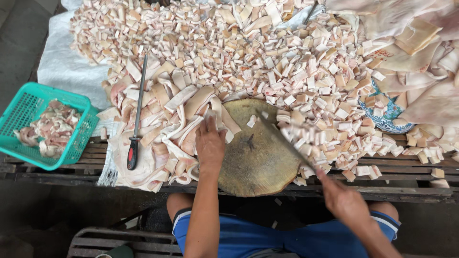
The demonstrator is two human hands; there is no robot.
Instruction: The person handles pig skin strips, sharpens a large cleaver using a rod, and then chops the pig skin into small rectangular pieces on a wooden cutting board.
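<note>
The left hand [209,143] is resting on long pale fat strips [177,107] beside the round wooden chopping block [258,153], while the right hand [345,200] is gripping a blurred cleaver [284,141] over it.

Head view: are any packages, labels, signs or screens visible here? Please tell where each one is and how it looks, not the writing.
No packages, signs or screens.
Red stamp mark: on a pale skin sheet, upper right beside the cut pieces; small, faded red.
Sharpening steel handle: left of the round chopping block; black with a red oval patch, too small to tell whether it is a label.
</note>
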